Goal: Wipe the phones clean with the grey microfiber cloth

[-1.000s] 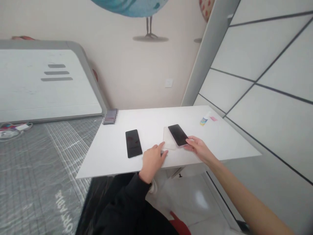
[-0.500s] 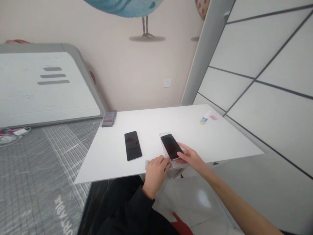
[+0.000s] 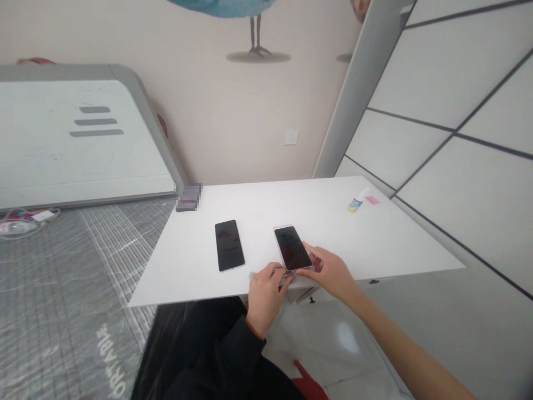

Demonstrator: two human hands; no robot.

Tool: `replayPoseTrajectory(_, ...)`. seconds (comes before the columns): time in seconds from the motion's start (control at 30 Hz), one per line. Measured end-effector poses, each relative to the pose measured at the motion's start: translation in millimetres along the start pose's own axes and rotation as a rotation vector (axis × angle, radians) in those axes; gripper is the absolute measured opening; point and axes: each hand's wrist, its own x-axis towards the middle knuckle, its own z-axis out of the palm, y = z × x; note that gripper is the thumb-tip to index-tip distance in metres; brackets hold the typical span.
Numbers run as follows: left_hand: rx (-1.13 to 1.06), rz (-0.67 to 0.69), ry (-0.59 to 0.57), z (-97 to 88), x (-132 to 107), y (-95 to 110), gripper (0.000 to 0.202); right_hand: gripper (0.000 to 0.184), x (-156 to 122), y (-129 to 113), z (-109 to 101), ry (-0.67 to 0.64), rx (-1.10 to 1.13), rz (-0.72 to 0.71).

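Note:
A dark-screened smartphone (image 3: 292, 248) lies near the table's front edge with a pale, clear-looking rim around it, perhaps a phone case. My right hand (image 3: 333, 273) grips its lower right corner, thumb at the bottom edge and fingers along the right side. Curled at the phone's lower left corner is my left hand (image 3: 266, 295), its fingers bent over a small greyish, see-through piece (image 3: 252, 275) that is mostly hidden. To the left, a second, black smartphone (image 3: 229, 245) lies flat, screen up, apart from both hands.
On the white table (image 3: 258, 205) stand or lie a small white bottle with a blue-yellow label (image 3: 356, 203), a pink slip (image 3: 373, 200) and a blurred-out dark item (image 3: 189, 198) at the far left corner. A panelled white surface (image 3: 433, 183) borders the right side.
The phone now sits evenly inside the pale rim, which earlier stuck out at its upper left. My right thumb has moved from the screen's side to the bottom edge. The view has shifted slightly.

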Motion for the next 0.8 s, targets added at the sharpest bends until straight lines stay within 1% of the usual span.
replayPoseTrajectory(0.13, -0.034, 0.001, 0.000, -3.5, 2.1, -1.4, 0.012, 0.067, 2.1, -2.1, 2.0, 0.029, -0.066, -0.041)
replayPoseTrajectory(0.3, -0.070, -0.014, -0.029, -9.2, 5.0, -2.5, 0.009, 0.064, 6.4, -4.2, 6.3, 0.052, -0.038, -0.056)
replayPoseTrajectory(0.37, -0.074, -0.022, -0.035, -10.9, 5.3, -2.6, 0.008, 0.065, 9.0, -3.8, 9.6, 0.076, -0.004, -0.088)
replayPoseTrajectory(0.47, -0.074, -0.025, -0.041, -13.2, 5.4, -2.5, 0.009, 0.074, 12.9, -0.3, 13.5, 0.100, 0.058, -0.137)
replayPoseTrajectory(0.53, -0.072, -0.019, -0.048, -14.5, 5.6, -2.5, 0.009, 0.074, 15.0, 3.2, 14.2, 0.080, 0.070, -0.162)
replayPoseTrajectory(0.67, -0.065, -0.001, -0.069, -16.8, 6.8, -4.3, 0.008, 0.063, 17.8, 8.5, 12.6, 0.008, 0.056, -0.207)
replayPoseTrajectory(0.8, -0.059, 0.028, -0.086, -18.8, 7.9, -7.2, 0.007, 0.064, 19.2, 10.0, 12.2, -0.001, 0.073, -0.242)
